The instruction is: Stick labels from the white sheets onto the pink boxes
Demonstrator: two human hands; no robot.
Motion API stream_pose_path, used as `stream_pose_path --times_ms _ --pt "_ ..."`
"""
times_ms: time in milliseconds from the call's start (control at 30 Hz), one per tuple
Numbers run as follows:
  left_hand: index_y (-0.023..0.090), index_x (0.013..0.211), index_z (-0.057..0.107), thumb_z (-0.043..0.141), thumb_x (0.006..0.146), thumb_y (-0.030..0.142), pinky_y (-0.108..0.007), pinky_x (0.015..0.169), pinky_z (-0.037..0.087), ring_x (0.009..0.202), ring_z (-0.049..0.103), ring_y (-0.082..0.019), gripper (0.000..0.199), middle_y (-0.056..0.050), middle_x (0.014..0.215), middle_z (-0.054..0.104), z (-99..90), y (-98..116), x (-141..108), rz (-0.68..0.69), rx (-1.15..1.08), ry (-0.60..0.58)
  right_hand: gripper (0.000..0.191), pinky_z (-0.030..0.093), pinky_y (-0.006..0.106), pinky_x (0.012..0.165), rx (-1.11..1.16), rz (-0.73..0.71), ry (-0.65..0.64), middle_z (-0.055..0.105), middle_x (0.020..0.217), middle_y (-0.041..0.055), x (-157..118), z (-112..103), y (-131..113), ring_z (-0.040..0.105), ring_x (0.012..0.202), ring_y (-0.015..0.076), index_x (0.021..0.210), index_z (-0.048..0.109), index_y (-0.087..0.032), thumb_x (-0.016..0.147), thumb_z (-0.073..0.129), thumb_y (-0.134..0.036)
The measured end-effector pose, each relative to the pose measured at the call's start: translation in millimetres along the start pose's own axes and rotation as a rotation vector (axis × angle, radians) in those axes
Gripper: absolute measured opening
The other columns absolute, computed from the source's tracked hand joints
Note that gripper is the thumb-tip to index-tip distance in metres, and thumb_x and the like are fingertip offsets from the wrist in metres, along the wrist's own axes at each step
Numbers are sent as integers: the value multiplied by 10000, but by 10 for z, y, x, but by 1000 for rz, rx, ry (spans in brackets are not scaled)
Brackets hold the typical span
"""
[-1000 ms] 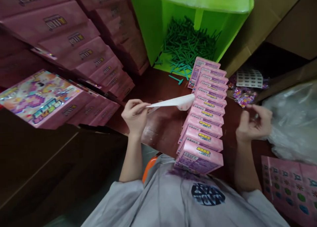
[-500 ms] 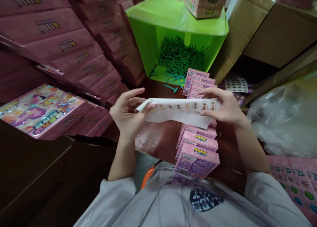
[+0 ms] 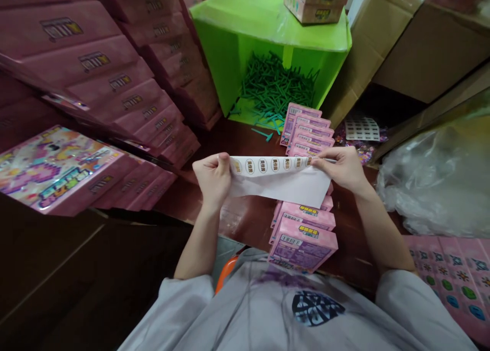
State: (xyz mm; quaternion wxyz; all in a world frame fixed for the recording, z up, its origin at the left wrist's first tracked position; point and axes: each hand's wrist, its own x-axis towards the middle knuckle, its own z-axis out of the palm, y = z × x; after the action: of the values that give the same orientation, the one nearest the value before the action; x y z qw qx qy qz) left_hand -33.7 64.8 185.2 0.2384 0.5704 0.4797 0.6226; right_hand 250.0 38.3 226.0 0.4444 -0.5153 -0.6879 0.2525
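Observation:
A white sticker sheet (image 3: 279,183) with a row of round printed labels along its top edge is stretched between my hands. My left hand (image 3: 213,180) is closed on its left end, thumb on top. At the upper right corner, my right hand (image 3: 342,168) pinches the sheet between thumb and fingers. Below the sheet, a row of small pink boxes (image 3: 302,242) stands on the brown table (image 3: 241,210), running away from me; the sheet hides the middle of the row.
A bright green box (image 3: 214,60) holds many green T-shaped sticks (image 3: 275,88), with pink boxes (image 3: 316,11) on top. Tall pink box stacks (image 3: 92,60) stand at left. Plastic bags (image 3: 440,182) and a cardboard box (image 3: 406,54) are at right.
My left hand has closed round the sheet's left end, its fingers earlier spread. The sheet's top edge is now folded toward me, showing the labels clearly. My right hand has moved slightly down.

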Motion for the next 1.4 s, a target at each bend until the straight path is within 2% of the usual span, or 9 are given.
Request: stream_pose_path --times_ms 100,200,467,633,900,1100,1200,1333,1400 --pt "179 692 653 723 646 728 -216 438 364 507 496 -101 556 0 604 586 -38 -9 -48 -4 -30 -126 179 446 233 502 32 79 25 726 682 28 -13 37 45 638 589 156 803 772 -171 723 748 -330" --pt "188 901 700 845 604 484 -215 550 471 653 611 -130 444 -24 808 691 -68 -15 -86 -71 -14 -154 218 459 223 501 97 82 -46 719 709 21 -20 13 73 638 590 146 840 739 -170 745 749 -365" --pt "202 855 667 753 672 290 -210 568 481 656 604 -120 221 -8 800 680 16 -103 -62 -50 15 -89 235 549 252 642 125 6 -76 740 845 34 -37 -43 102 681 733 155 884 734 -161 698 788 -294" --pt "197 781 623 748 715 389 -231 525 456 607 567 -128 238 5 707 635 63 -184 -75 -44 25 -44 169 517 240 544 149 105 -15 704 665 18 -67 -39 120 641 592 142 694 732 -154 620 831 -270" --pt "179 673 595 726 753 442 -199 457 356 531 475 -92 304 12 629 601 138 -194 -99 -141 20 -60 135 534 249 581 202 60 56 719 697 12 -107 -24 156 660 624 146 766 745 -175 707 767 -294" --pt "183 652 582 741 747 455 -206 456 353 520 464 -91 329 18 605 582 166 -197 -122 -150 33 -56 129 556 259 637 216 58 -20 723 728 6 -174 -45 176 676 658 143 828 739 -175 746 754 -273" --pt "179 678 606 740 750 451 -208 471 377 540 497 -95 311 4 635 611 193 -227 -126 -161 16 -52 86 577 305 694 151 -15 58 739 771 16 -188 -3 229 693 706 166 807 759 -196 757 760 -266" --pt "173 710 643 747 733 488 -213 489 414 575 553 -109 333 -21 688 667 230 -250 -130 -207 -26 -48 98 566 432 848 -85 -332 281 757 906 40 -168 57 393 707 858 222 814 773 -263 821 739 -354" --pt "168 717 657 766 706 513 -216 487 420 580 566 -114 362 -29 701 684 233 -261 -147 -252 -47 -58 84 535 487 918 -238 -473 267 754 967 27 -162 47 479 697 917 232 847 769 -303 849 717 -368"
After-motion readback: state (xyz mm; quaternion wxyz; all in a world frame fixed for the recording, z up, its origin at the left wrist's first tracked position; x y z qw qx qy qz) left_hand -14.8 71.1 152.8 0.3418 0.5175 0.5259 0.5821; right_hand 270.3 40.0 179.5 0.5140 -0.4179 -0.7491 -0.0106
